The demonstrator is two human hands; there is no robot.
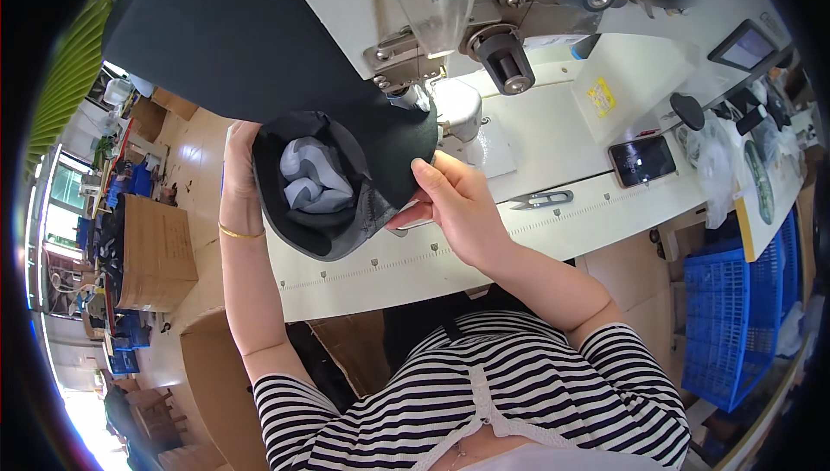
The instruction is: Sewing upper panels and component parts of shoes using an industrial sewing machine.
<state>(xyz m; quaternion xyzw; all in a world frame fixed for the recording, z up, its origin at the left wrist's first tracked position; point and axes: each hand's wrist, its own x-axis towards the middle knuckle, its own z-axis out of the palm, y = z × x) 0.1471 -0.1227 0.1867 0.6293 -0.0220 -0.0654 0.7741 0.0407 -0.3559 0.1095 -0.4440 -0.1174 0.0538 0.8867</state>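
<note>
Black cloth (229,47) at a white sewing machine (341,13), rounded near end cupping grey cloth (316,175), right hand (462,203) pinching its edge, left hand (242,160) at its left side, fingers hidden, grip impossible to tell, snips (545,200) and phone (642,162) on the table (398,272)

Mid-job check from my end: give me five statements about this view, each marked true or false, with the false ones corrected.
1. The right hand grips the dark fabric between thumb and fingers. True.
2. The phone lies to the right of the thread snips. True.
3. The thread snips lie in a blue crate. False: they lie on the white worktable.
4. A gold-coloured bangle circles the wrist of the left hand. True.
5. The left hand holds the phone. False: it is at the dark fabric's left side, partly hidden.
</note>
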